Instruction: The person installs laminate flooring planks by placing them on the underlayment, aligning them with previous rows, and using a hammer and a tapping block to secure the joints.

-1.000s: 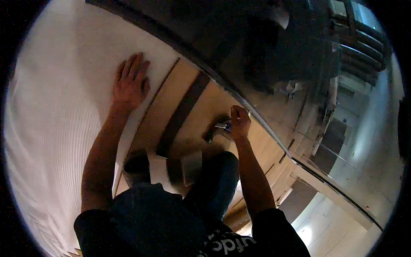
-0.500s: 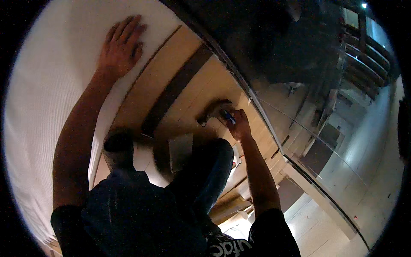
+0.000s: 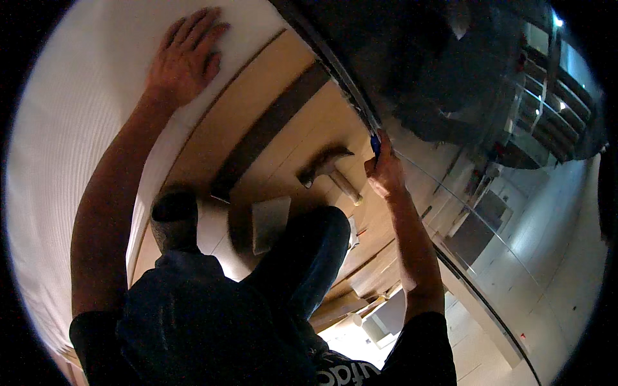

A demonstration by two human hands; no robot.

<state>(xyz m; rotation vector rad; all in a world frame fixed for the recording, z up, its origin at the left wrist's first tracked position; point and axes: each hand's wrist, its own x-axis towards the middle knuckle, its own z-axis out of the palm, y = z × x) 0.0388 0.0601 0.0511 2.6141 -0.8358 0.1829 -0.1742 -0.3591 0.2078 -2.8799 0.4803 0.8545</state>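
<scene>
My left hand [image 3: 183,61] lies flat with spread fingers on a white, finely ribbed sheet [image 3: 84,128] at the left. My right hand [image 3: 386,172] is closed round a slim blue tool [image 3: 375,144], whose exact kind I cannot make out. Its tip points up along the dark edge strip [image 3: 351,90] where the wood-look planks [image 3: 283,151] meet a dark glossy panel. A hammer [image 3: 338,178] with a pale wooden handle lies on the planks, just left of my right hand and apart from it.
A long dark strip [image 3: 270,132] lies across the planks between the sheet and the hammer. A small pale rectangular piece [image 3: 270,224] sits beside my bent knee [image 3: 328,231]. The dark glossy panel [image 3: 418,77] with reflections bounds the right side. My foot [image 3: 175,219] is near the sheet.
My right hand has moved right and up with the blue tool, from over the hammer to the panel's edge strip. The hammer's handle now shows. My left hand stays on the sheet.
</scene>
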